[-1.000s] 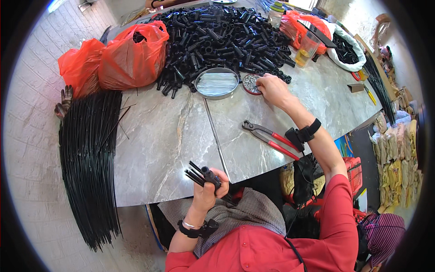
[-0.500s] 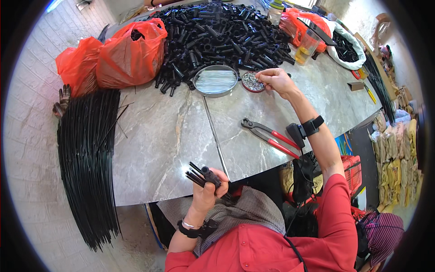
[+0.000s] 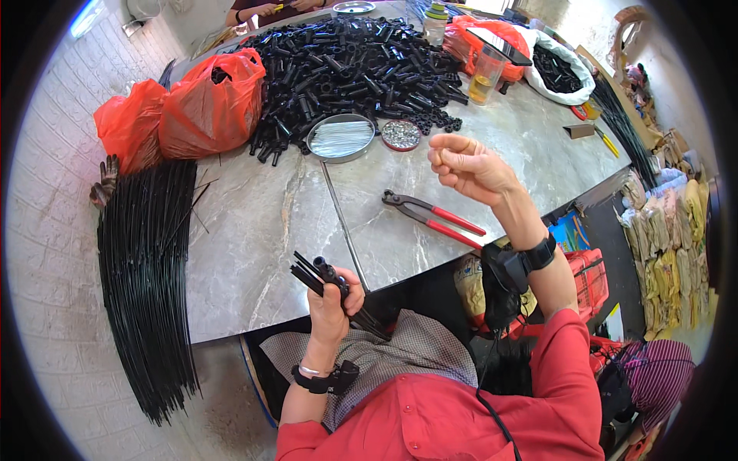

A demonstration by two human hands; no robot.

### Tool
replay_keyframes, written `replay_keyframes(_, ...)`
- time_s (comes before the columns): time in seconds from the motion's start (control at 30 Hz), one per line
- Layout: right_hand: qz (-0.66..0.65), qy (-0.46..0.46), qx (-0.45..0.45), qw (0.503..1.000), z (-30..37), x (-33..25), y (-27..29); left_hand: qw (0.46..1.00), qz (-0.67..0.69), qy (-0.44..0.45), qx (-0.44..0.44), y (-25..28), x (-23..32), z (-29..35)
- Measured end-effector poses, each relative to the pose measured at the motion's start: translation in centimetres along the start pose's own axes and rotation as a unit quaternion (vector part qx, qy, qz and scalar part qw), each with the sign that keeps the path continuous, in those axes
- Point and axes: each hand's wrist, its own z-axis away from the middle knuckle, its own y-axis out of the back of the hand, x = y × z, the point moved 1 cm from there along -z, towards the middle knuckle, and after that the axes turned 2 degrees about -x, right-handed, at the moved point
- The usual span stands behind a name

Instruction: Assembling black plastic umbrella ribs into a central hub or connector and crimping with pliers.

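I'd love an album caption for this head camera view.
Left hand gripping slim black rods, right hand raised above a grey tabletop; beyond, a heap of black tubular parts.

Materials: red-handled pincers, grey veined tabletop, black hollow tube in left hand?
Red-handled pincers: dark head, dull sheen, likely steel; smooth grips, probably plastic. Grey veined tabletop: semi-gloss, pale reflections, stone or laminate imitation. Black hollow tube: uniformly black, slight sheen, probably plastic.

It's bright here: a bluish-white light streak (image 3: 86, 17) glows beyond the far left corner of the table (image 3: 246, 246), and I see the wall (image 3: 570, 24) past the far right corner nearly washed out. Glints speckle the black pile (image 3: 357, 73); straight lines bow toward the dark surround.
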Motion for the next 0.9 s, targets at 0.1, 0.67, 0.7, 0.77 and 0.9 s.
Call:
replay_keyframes(0.1, -0.007, 0.01, -0.025, 1.0, 2.5, 0.6, -2.0, 1.0, 0.001, -0.011, -0.004, -0.3, 0.2, 0.5)
replay_keyframes(0.67, 0.3, 0.182, 0.046, 0.935, 12.7, 7.3, -12.7, 0.996, -0.029, -0.074, -0.04, -5.2, 2.2, 5.2)
replay_keyframes(0.7, 0.341, 0.233, 0.056, 0.909, 13.2, 8.2, -13.6, 0.995, -0.038, -0.077, -0.044, -5.5, 2.1, 5.4)
replay_keyframes(0.77, 0.406, 0.283, 0.059, 0.867, 13.9, 10.4, -14.8, 0.992, -0.051, -0.099, -0.055, -5.8, 2.2, 6.4)
replay_keyframes(0.9, 0.427, 0.304, 0.063, 0.849, 14.6, 13.0, -16.4, 0.992, -0.048, -0.108, -0.047, -6.0, 2.1, 7.8)
